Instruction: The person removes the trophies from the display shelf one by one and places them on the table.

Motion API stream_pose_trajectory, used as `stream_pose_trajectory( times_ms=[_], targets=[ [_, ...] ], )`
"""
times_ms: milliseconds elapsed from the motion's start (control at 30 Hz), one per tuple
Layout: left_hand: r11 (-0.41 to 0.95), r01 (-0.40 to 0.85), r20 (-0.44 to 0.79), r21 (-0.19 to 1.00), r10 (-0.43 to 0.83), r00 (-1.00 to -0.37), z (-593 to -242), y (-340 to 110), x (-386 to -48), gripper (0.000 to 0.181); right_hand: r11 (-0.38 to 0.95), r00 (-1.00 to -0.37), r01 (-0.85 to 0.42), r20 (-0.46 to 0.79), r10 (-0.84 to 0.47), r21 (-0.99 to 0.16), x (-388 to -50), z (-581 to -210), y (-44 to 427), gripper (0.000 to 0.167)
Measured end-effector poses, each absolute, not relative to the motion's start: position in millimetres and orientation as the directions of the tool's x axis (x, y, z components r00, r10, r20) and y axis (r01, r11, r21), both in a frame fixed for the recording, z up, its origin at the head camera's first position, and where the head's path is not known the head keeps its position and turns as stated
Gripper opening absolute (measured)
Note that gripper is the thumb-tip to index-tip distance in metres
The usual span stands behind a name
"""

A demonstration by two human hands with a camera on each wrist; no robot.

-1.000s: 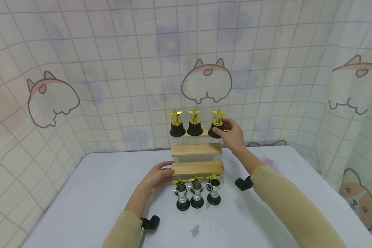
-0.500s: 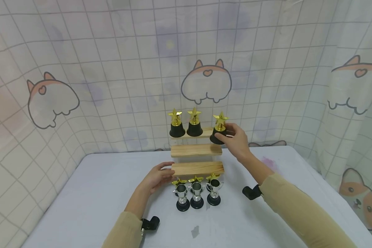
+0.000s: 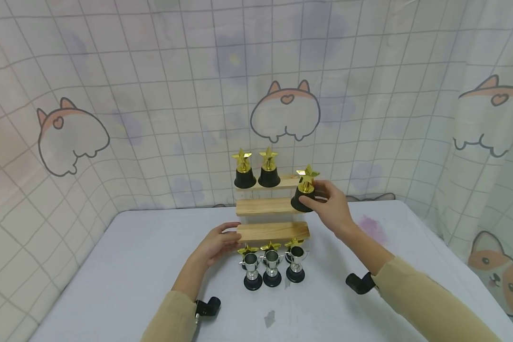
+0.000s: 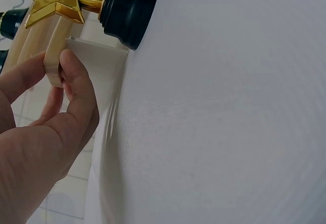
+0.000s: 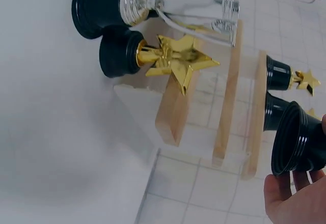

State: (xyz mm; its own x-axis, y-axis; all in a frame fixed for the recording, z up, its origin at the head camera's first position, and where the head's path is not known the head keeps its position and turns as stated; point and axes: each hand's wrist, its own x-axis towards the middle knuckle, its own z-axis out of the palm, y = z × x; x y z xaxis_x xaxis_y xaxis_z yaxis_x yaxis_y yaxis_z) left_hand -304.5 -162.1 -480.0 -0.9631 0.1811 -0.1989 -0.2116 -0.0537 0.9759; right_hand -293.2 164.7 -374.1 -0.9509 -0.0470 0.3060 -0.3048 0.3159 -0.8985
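The right hand [image 3: 333, 210] grips a gold star trophy [image 3: 305, 188]; slipping, it could topple silver cups [image 3: 271, 260] below. The left hand [image 3: 216, 244] pinches the bottom shelf board [image 3: 273, 232].

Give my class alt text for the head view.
A right hand holds a gold star trophy near three stepped wooden shelves, the lowest held by the left hand. Two matching trophies stand on top, silver cups in front.

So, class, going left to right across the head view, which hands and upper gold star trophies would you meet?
Bare left hand, first black-based gold star trophy, second matching trophy, third matching trophy, bare right hand gripping it.
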Motion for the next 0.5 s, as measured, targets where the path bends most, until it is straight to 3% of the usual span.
stream_pose_trajectory(
  times_ms=[500],
  targets=[
    [-0.044, -0.201, -0.190, 0.979, 0.175, -0.966, -479, -161, -304, 0.057, 0.315, -0.949, -0.314, 0.299, -0.096, -0.895, -258, -382, 170, 0.058]
  ],
)
